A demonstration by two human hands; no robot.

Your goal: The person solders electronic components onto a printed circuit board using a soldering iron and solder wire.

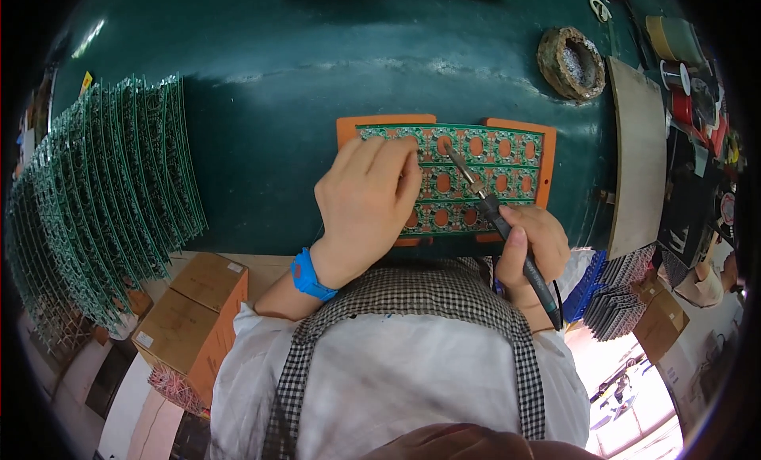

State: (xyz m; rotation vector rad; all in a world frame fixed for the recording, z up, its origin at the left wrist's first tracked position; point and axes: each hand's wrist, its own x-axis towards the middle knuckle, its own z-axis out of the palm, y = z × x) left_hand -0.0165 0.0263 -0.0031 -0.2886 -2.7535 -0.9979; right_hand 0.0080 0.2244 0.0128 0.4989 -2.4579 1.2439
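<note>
Pressing down with my left hand, I lay its fingers flat and together on the green circuit board panel, which sits in an orange holder near the middle of the dark green surface. My palm covers the panel's left part, hiding the rows beneath it. My right hand has its fingers clamped on a soldering iron, held like a pen, with the metal tip slanting up and left onto the panel just beside my left fingertips. The iron's black cord runs down past my right wrist. A blue wristband sits on my left wrist.

Far to the left, a long fanned row of green circuit boards stands on edge, well apart from my hands. Below it are cardboard boxes. Up to the right rests a crusted round solder dish, and beside it a tan flat board lines the surface's right edge. Rolls of tape and small clutter lie beyond that.
</note>
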